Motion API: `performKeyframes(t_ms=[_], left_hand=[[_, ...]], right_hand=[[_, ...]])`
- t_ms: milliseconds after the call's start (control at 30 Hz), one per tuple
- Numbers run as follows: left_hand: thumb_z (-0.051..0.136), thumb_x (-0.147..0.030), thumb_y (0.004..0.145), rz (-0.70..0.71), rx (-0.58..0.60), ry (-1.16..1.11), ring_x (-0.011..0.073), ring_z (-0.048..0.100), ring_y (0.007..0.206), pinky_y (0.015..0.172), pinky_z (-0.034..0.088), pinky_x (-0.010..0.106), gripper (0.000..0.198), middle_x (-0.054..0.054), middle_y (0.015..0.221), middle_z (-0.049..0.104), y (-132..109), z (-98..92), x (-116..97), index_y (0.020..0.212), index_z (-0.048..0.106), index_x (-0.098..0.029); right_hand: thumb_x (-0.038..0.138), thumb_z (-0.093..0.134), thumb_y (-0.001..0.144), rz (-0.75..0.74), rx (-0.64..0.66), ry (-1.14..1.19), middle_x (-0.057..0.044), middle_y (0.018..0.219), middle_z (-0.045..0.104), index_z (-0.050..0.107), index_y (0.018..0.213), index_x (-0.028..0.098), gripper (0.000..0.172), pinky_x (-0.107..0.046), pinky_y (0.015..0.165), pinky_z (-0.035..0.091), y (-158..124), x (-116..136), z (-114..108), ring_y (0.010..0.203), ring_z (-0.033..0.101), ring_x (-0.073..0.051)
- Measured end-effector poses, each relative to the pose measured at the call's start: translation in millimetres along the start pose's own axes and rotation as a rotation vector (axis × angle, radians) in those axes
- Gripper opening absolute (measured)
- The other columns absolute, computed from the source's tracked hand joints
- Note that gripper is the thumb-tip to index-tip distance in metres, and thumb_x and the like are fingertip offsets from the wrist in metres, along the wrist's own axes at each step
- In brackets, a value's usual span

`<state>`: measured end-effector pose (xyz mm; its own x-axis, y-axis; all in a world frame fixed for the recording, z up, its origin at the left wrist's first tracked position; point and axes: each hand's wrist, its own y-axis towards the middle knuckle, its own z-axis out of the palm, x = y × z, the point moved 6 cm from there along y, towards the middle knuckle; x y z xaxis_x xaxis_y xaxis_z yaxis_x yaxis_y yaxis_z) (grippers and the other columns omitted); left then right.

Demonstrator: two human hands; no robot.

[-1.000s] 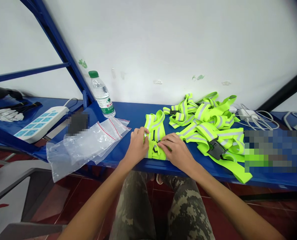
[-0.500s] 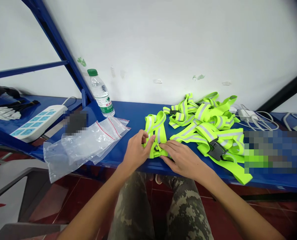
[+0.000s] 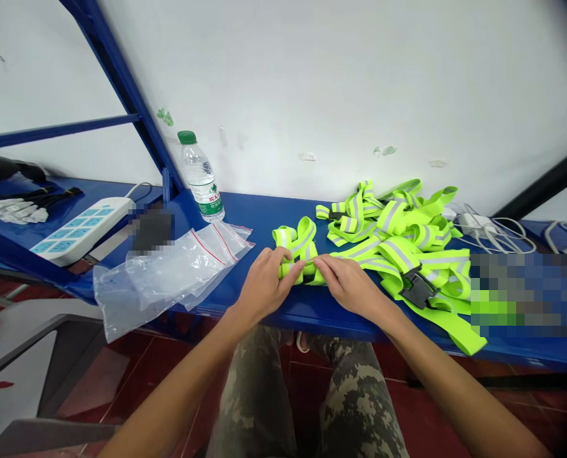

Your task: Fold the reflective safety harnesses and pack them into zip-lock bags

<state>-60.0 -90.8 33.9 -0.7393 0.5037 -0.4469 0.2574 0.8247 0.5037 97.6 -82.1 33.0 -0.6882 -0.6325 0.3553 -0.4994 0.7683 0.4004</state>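
Observation:
A folded neon-yellow reflective strap (image 3: 299, 249) with grey stripes lies on the blue shelf (image 3: 264, 216) near its front edge. My left hand (image 3: 264, 283) pinches its left side with the thumb and fingers. My right hand (image 3: 348, 283) grips its right end, fingers curled over the fold. Both hands press the strap into a small bundle. A heap of more yellow reflective straps (image 3: 402, 242) with a black buckle (image 3: 417, 289) lies just right of my right hand.
Clear zip bags (image 3: 169, 270) lie left of my hands, partly over the shelf edge. A water bottle (image 3: 200, 177) stands at the wall. A white power strip (image 3: 74, 230) sits far left, white chargers and cables (image 3: 484, 226) at the right. Blue frame posts rise at the left.
The strap has been folded shorter, its near end brought up away from the shelf edge. Both hands moved forward and closer together over the bundle.

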Motion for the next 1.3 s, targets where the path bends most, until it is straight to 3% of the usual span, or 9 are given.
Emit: performKeyframes(t_ms=[133,333,433,500,600,733,867,1033,1300], left_hand=[[0.04,-0.041,0.102,-0.2,0.055,-0.106,0.0153,0.055,0.067,0.063,0.036,0.029,0.028,-0.001,0.076,0.061,10,7.1,15,0.089,0.053,-0.02],[0.048,-0.025,0.096,-0.181,0.006,-0.017,0.0178,0.054,0.08,0.074,0.039,0.03,0.01,0.002,0.082,0.056,12,13.6,22,0.092,0.054,-0.019],[0.049,-0.02,0.093,-0.207,-0.015,-0.041,0.0169,0.053,0.079,0.074,0.039,0.03,0.005,0.0,0.081,0.055,13,15.9,25,0.095,0.054,-0.02],[0.051,-0.019,0.092,-0.244,-0.015,-0.074,0.0158,0.053,0.074,0.07,0.039,0.028,0.004,-0.002,0.076,0.054,14,17.3,25,0.095,0.053,-0.021],[0.059,-0.022,0.089,-0.291,-0.061,-0.072,0.0147,0.053,0.067,0.064,0.036,0.026,0.007,-0.004,0.068,0.052,12,14.7,24,0.088,0.052,-0.021],[0.061,-0.038,0.09,-0.266,-0.121,-0.046,0.0141,0.054,0.062,0.06,0.035,0.026,0.023,-0.004,0.064,0.055,6,5.7,16,0.079,0.051,-0.021],[0.051,-0.048,0.096,-0.207,-0.147,-0.027,0.0165,0.061,0.07,0.067,0.042,0.028,0.03,0.0,0.073,0.063,-4,-5.2,5,0.085,0.053,-0.02],[0.038,-0.039,0.102,-0.109,-0.128,0.092,0.0212,0.062,0.09,0.081,0.044,0.033,0.026,0.006,0.095,0.068,-9,-7.0,-5,0.097,0.055,-0.02],[0.035,-0.034,0.103,-0.277,-0.05,0.147,0.0191,0.063,0.066,0.063,0.033,0.029,0.03,0.002,0.071,0.065,30,-0.6,20,0.088,0.057,-0.021]], right_hand=[[0.034,0.033,0.105,0.114,-0.053,-0.045,-0.003,0.063,0.06,0.055,0.071,0.02,0.043,-0.031,0.057,0.033,11,-14,11,0.057,0.056,-0.018],[0.03,0.048,0.1,-0.041,-0.209,-0.141,-0.01,0.089,0.066,0.064,0.084,0.016,0.027,-0.035,0.078,0.046,2,-3,8,0.086,0.061,-0.023],[0.041,0.063,0.091,-0.192,-0.12,-0.121,-0.012,0.102,0.068,0.067,0.095,0.014,0.027,-0.041,0.088,0.05,-12,13,1,0.096,0.061,-0.026],[0.046,0.072,0.083,-0.242,-0.03,-0.096,-0.013,0.117,0.066,0.067,0.109,0.013,0.043,-0.045,0.096,0.05,-20,17,-2,0.107,0.059,-0.029],[0.034,0.072,0.085,-0.251,0.043,-0.098,-0.014,0.127,0.063,0.063,0.123,0.013,0.044,-0.048,0.103,0.049,-27,15,-2,0.119,0.055,-0.03],[0.021,0.063,0.086,-0.271,0.01,-0.084,-0.015,0.126,0.064,0.064,0.121,0.013,0.036,-0.049,0.104,0.049,-26,11,1,0.119,0.057,-0.029],[0.023,0.054,0.092,-0.254,-0.003,-0.059,-0.014,0.125,0.065,0.063,0.124,0.015,0.034,-0.05,0.104,0.049,-20,9,1,0.117,0.06,-0.028],[0.024,0.041,0.1,-0.219,0.034,-0.043,-0.013,0.122,0.067,0.062,0.123,0.016,0.032,-0.048,0.1,0.05,-13,10,-2,0.112,0.062,-0.026],[0.027,0.038,0.101,0.019,0.048,0.038,-0.011,0.114,0.072,0.061,0.128,0.016,0.037,-0.04,0.087,0.052,8,-3,1,0.102,0.069,-0.027]])
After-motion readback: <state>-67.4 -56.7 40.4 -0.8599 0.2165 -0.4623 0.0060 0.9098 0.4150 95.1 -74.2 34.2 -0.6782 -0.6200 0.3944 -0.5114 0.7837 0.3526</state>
